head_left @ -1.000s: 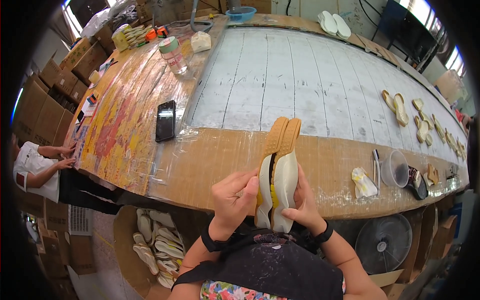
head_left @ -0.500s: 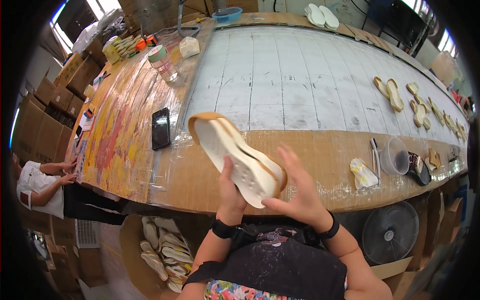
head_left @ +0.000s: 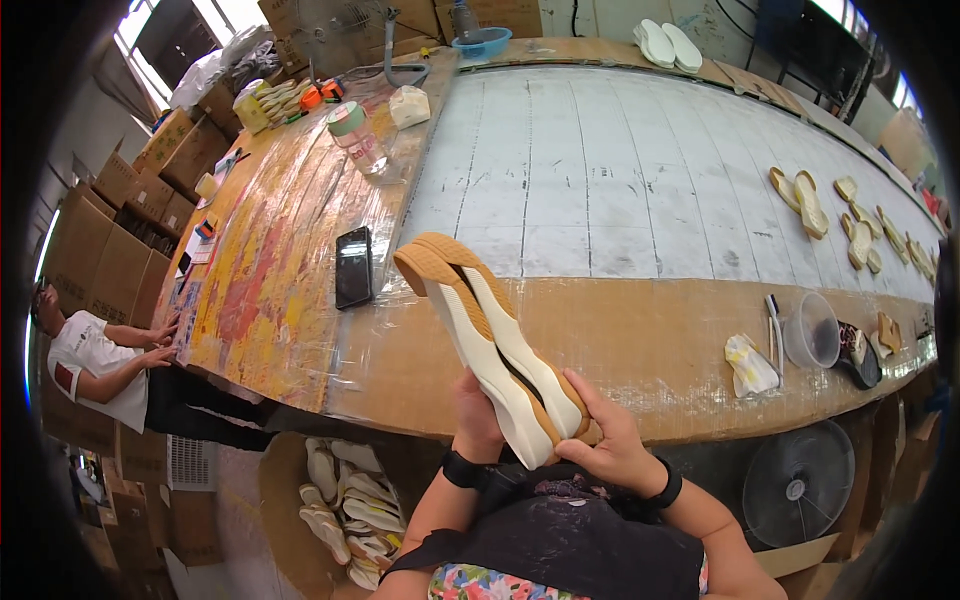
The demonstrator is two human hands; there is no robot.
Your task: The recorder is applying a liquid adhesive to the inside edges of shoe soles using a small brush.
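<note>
A pair of shoe soles [head_left: 470,320], white with tan tread, is held together over the table's front edge. They tilt, with the far end up and to the left, and a dark gap shows between them. My left hand [head_left: 477,412] grips them from the left side, its fingers partly hidden behind the white sidewall. At the near end my right hand [head_left: 610,440] is closed on the tan and white edge, thumb below and fingers along the right side. A black phone [head_left: 353,268] lies on the table left of the soles.
Right of my hands lie a crumpled wipe [head_left: 748,365], a brush [head_left: 775,330] and a clear tub [head_left: 812,335]. More soles [head_left: 812,210] rest at right. A bottle [head_left: 365,152] stands back left. Below are a box [head_left: 275,500] of soles and a fan [head_left: 800,490]. A person [head_left: 95,350] stands at left.
My right hand has closed on the near end of the soles, where it was open beside them. The pair has turned, so more tan tread and sidewall show. The whole view has shifted slightly.
</note>
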